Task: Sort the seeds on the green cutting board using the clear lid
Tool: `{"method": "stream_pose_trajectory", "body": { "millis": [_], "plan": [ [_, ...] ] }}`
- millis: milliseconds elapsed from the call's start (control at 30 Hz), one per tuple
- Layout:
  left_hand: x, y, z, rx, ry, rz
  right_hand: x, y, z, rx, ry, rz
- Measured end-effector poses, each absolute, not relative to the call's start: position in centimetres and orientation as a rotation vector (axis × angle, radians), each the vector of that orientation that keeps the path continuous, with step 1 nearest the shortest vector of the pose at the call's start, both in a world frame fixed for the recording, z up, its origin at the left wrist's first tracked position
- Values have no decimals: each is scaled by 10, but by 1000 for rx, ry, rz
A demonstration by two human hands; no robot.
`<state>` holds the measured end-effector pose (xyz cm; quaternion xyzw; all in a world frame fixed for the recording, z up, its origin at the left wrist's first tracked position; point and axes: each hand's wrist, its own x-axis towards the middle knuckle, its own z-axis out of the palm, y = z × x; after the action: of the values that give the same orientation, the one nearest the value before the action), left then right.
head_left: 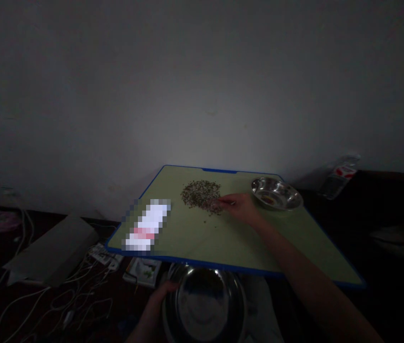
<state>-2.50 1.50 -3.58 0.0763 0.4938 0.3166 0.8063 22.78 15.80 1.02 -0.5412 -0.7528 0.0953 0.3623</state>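
Note:
A heap of small brown and pale seeds or grains (199, 194) is spread on a pale yellow-green board (194, 245) with a blue edge. At the heap's right side is my right hand (240, 207), its thumb and fingers pinched together; whatever lies between the fingertips is too small to make out. Below the board's near edge, my left hand (162, 293) grips the left rim of a large shiny metal bowl (202, 309). A smaller steel basin (291, 196) stands on the board, right of my right hand, with a little brownish matter at its bottom.
A bright, blurred-out phone-like screen (149, 225) lies on the board's left. White cables (80, 286), a grey flat box (54, 252) and a small tray (143, 270) are at lower left. A plastic bottle (340, 176) leans at right. The wall (202, 95) rises behind the board.

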Motion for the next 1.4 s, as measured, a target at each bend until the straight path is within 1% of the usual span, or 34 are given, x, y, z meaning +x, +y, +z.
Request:
{"method": "stream_pose_trajectory", "body": {
  "millis": [233,1400],
  "plan": [
    [-26,15,-36,171,1060,680,227,155,12,-1359,-1937,355],
    [-28,15,-39,173,1012,646,225,155,12,-1345,-1939,467]
  ]
}}
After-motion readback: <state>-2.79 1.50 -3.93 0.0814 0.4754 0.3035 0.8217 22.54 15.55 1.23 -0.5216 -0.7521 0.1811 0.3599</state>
